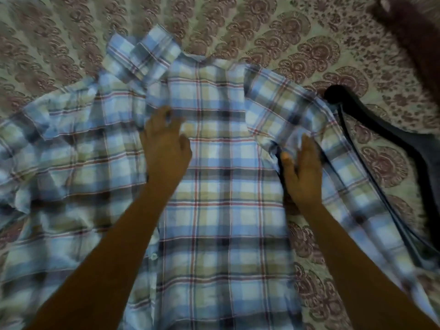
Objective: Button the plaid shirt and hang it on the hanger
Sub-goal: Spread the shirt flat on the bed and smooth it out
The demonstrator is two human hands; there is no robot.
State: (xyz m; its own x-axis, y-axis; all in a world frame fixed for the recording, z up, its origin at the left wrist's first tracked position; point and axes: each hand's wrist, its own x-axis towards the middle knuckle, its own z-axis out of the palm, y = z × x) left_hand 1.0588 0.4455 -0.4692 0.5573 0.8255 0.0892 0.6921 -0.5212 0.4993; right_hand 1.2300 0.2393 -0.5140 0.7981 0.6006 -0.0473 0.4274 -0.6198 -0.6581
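- Plaid shirt (pixel 214 186) lies spread open and face up on the patterned bedcover (pixel 309 32), collar farthest from the person.
- Left of the shirt's centre, the left hand (pixel 164 144) rests flat with fingers loosely curled on the placket edge; whether it pinches cloth, I cannot tell.
- Right of centre, the right hand (pixel 301 170) lies open on the other front edge, gripping nothing visibly.
- Beyond the shirt's right side lies the dark hanger (pixel 419 148).
- Cloth looks light, soft and limp; best held by the placket edges.

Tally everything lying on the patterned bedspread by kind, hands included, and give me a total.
Plaid shirt: 1
Dark hanger: 1
Hands: 2, the left hand and the right hand
Dark blurred thing at the top right corner, kind unclear: 1
Total: 5
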